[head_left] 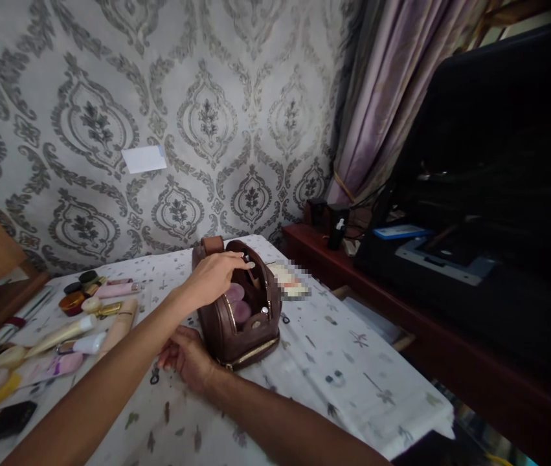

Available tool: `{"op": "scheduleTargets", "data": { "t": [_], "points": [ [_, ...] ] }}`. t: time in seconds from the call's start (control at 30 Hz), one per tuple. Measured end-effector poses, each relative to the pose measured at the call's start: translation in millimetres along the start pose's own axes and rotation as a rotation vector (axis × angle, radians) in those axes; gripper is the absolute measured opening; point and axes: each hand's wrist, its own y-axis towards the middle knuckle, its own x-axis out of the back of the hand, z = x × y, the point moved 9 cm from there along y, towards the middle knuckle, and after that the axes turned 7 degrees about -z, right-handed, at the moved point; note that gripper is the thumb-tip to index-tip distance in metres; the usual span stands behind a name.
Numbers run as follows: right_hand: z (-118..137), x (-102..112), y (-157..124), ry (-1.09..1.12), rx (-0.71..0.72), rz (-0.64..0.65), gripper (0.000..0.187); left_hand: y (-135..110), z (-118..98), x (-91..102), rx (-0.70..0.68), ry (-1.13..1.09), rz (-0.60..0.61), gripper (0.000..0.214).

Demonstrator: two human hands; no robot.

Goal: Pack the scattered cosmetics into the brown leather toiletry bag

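Observation:
A brown leather bag (214, 327) with gold zips stands on the table with its top unzipped. My left hand (214, 275) reaches over its near side into the opening. Its fingers are pinched together at a small dark item with a pale end, too hidden to name. Two round mauve pieces (240, 310) sit inside the bag below that hand. My right hand (188, 357) is low beside the bag's left side, near the cloth, fingers loosely bent and nothing visible in them. Whether it touches the bag I cannot tell.
Several cosmetic tubes (81, 343) and jars (72, 303) lie at the left on the patterned tablecloth (168, 430). A pixelated pale item (294, 281) is behind the bag. To the right stand a dark red desk (321, 249) and a large black screen (474, 149).

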Motion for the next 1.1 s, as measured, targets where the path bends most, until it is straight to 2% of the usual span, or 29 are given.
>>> {"op": "scheduleTargets", "data": {
  "t": [0.43, 0.63, 0.8, 0.93, 1.1],
  "points": [
    [0, -1, 0, 0.001, 0.005, 0.039, 0.046, 0, -1, -0.8, -0.050, 0.024, 0.005, 0.039],
    [-4, 2, 3, -0.009, -0.023, 0.016, 0.044, -1, 0, -1.0, -0.063, 0.030, 0.001, 0.033],
    [-4, 2, 2, -0.012, -0.032, 0.006, 0.044, -7, -3, 15.0, -0.058, 0.006, -0.111, 0.032],
    [-2, 0, 1, -0.017, -0.030, 0.008, 0.042, -23, -2, 33.9, -0.049, 0.010, -0.231, 0.029],
    [-1, 0, 0, -0.004, -0.038, 0.006, 0.043, -46, 11, 43.2, -0.013, 0.035, -0.265, 0.028]
  ]
}}
